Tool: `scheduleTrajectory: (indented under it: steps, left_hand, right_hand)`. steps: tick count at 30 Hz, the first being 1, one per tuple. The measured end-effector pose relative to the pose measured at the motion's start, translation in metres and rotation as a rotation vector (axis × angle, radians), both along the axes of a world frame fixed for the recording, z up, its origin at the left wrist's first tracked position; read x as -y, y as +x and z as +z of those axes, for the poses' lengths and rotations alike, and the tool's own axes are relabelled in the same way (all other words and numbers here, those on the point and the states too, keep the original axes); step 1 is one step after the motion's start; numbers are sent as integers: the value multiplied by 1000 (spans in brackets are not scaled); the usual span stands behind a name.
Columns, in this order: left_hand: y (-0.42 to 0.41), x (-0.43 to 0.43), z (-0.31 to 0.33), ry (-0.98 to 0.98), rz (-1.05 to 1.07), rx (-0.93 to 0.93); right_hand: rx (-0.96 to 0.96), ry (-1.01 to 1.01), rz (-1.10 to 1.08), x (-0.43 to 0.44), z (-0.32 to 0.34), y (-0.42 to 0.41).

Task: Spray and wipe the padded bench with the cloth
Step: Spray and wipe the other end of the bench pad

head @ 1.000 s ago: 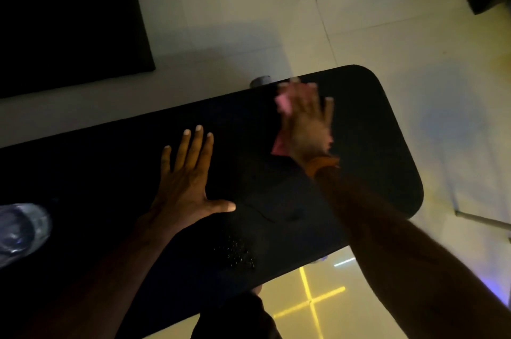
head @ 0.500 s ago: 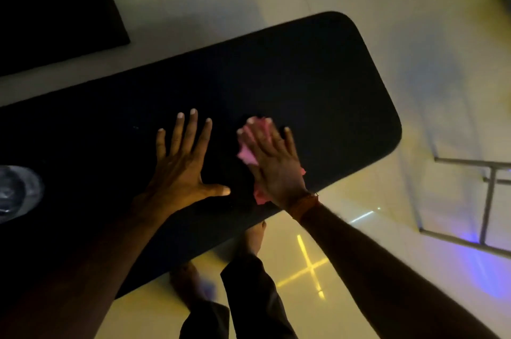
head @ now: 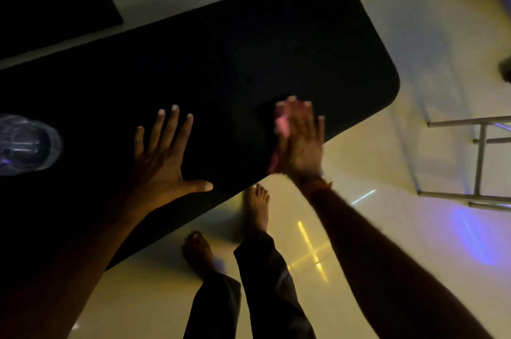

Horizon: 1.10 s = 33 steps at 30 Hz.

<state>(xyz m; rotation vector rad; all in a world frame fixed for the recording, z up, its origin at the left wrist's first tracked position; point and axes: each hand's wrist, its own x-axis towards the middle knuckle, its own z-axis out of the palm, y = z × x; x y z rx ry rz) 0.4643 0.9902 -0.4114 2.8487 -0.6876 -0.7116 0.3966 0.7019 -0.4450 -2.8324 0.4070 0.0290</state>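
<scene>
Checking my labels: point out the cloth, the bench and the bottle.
cloth (head: pixel 282 123), head view, visible pink fold.
bench (head: pixel 249 48), head view, bare black top.
bottle (head: pixel 25 145), head view, clear body.

Black padded tabletop (head: pixel 249 48), rounded end to the right. Pink cloth (head: pixel 282 123) near its front edge, right hand (head: pixel 301 142) pressed flat on it. Left hand (head: pixel 163 156) spread mid-tabletop. Clear bottle (head: pixel 25 142) far left.

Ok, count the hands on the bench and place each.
2. The left hand lies flat, fingers spread, mid-bench by the near edge. The right hand presses the pink cloth down nearer the rounded end. No other hand shows.
</scene>
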Motion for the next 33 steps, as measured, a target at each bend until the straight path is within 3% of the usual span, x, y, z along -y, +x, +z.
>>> scheduleTrajectory:
  steps: [2, 3, 7, 8, 12, 13, 16, 17, 18, 21, 22, 26, 27, 30, 31, 32, 33]
  left_hand:
    - [0, -9, 2, -17, 28, -2]
    - [0, -11, 3, -28, 38, -11]
    - [2, -17, 4, -67, 102, 5]
    - [4, -19, 4, -63, 122, 13]
    - [18, -29, 3, -49, 148, 19]
    - [21, -29, 1, -48, 143, 22]
    - [28, -30, -3, -39, 160, 30]
    - [32, -31, -3, -39, 183, 34]
    - [36, -32, -3, -38, 207, 37]
    - [49, -36, -2, -25, 248, 23]
    - [52, -37, -2, -21, 251, 17]
    - [53, -36, -1, 5, 296, 2]
    - [53, -35, -1, 3, 305, 1]
    - [52, -34, 0, -12, 321, 8]
    - [52, -33, 1, -10, 322, 5]
    - [51, -33, 1, -6, 327, 3]
    - [50, -33, 1, 2, 342, 2]
  right_hand:
    - [-9, 70, -262, -8, 2, 2]
    - [-1, 112, -253, -30, 5, 6]
    - [-45, 19, 568, -96, 7, 20]
    - [-2, -16, 577, -84, 4, 36]
    - [11, 89, -177, -58, 2, 99]
    - [3, 90, -123, -72, 3, 104]
    - [11, -4, 592, -92, 0, 102]
    - [41, -35, 693, -76, -1, 117]
    - [72, -57, 622, -59, -5, 137]
    - [29, 11, -85, -46, -4, 197]
    - [38, 25, -118, -63, -6, 203]
    - [79, 10, 756, -100, -7, 202]
    - [92, -16, 751, -86, -6, 217]
    - [33, -16, 80, -71, -8, 267]
    - [25, 10, -1, -88, -8, 270]
    - [49, 36, 112, -111, -6, 268]
    - [72, 49, 369, -136, -4, 258]
